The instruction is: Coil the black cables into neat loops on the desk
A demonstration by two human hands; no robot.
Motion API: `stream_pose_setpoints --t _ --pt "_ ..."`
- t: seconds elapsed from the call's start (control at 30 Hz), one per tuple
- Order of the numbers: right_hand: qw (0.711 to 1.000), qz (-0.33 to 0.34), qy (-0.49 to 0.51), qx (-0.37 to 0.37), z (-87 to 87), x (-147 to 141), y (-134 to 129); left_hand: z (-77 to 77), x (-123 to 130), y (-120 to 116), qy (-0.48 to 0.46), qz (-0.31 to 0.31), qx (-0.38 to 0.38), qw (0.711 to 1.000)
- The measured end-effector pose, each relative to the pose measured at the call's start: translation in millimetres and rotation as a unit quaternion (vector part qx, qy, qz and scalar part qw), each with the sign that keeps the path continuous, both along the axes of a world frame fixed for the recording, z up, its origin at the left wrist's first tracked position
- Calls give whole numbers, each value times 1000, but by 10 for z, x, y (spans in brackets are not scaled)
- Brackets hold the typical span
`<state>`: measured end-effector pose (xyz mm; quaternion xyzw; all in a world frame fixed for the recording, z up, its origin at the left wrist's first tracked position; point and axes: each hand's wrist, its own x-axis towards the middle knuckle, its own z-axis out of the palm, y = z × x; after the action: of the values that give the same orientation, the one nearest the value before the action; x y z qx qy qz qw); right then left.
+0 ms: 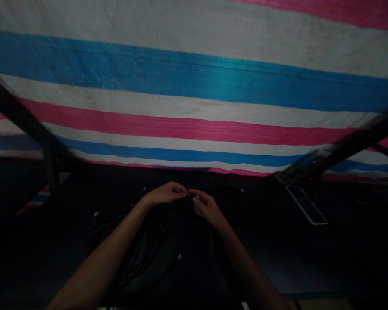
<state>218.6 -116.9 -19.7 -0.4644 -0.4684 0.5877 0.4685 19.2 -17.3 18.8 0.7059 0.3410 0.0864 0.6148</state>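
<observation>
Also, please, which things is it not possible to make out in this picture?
All in the head view:
- Small pieces at the left hand and right hand: fingers partly cover them; too small.
- Cables: dark on dark, partly behind the left forearm.
- Pale tip: too small to identify.
- Phone-like object: face too dark.
- Forearms' upper ends: cut off by the bottom edge.

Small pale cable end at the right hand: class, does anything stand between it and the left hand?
Nothing visible stands between the small pale cable end in the right hand's grip and the left hand; the fingertips nearly meet. Coiled black cables lie nearer the body, outside that gap.
</observation>
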Motion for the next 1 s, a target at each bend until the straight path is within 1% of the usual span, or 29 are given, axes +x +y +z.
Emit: stream_pose_setpoints --t 0.07,0.13,0.2,0.23,0.27,0.3,0.37,0.43,0.47,0.53,0.6,0.67,0.7,0.77,0.87,0.9,0.93,0.97,1.0 --pt "998 -38 41 10 10 51 36 9 -22 8 -29 26 -31 999" --pt "991 -105 80 26 26 97 75 14 -38 18 -72 56 -55 994" --pt "980 -165 104 33 46 129 104 14 -51 29 -109 72 -76 989" --pt "978 -178 109 30 53 135 111 11 -59 36 -119 75 -84 987" --pt "978 -177 110 22 58 134 111 6 -69 44 -121 77 -88 986" --pt "981 -162 108 7 58 125 105 -4 -82 53 -114 77 -87 987" --pt "990 -95 103 -35 41 88 77 -32 -110 73 -90 64 -85 990" --pt "993 -18 94 -68 4 41 44 -69 -130 85 -65 26 -97 993" --pt "994 10 84 -74 -19 18 30 -86 -130 85 -54 2 -105 993" --pt "996 39 53 -63 -62 -16 16 -111 -110 70 -42 -29 -107 993" --pt "999 33 20 -36 -90 -29 22 -117 -71 43 -44 -27 -101 994" --pt "1000 -4 12 -8 -94 -19 45 -108 -39 22 -50 -4 -97 994" --pt "999 -33 19 1 -86 -3 61 -103 -31 20 -51 7 -96 994" --pt "993 -112 44 17 -58 52 98 -96 -32 35 -61 30 -94 993" --pt "964 -248 89 45 -16 170 151 -111 -56 83 -118 89 -104 983" --pt "955 -276 97 52 -10 204 164 -123 -63 98 -138 106 -111 978" --pt "951 -288 98 54 -10 229 174 -136 -69 109 -150 118 -117 975" --pt "953 -286 88 51 -16 241 179 -150 -73 116 -154 124 -120 973" --pt "960 -267 68 45 -26 240 179 -164 -75 117 -149 122 -121 974"
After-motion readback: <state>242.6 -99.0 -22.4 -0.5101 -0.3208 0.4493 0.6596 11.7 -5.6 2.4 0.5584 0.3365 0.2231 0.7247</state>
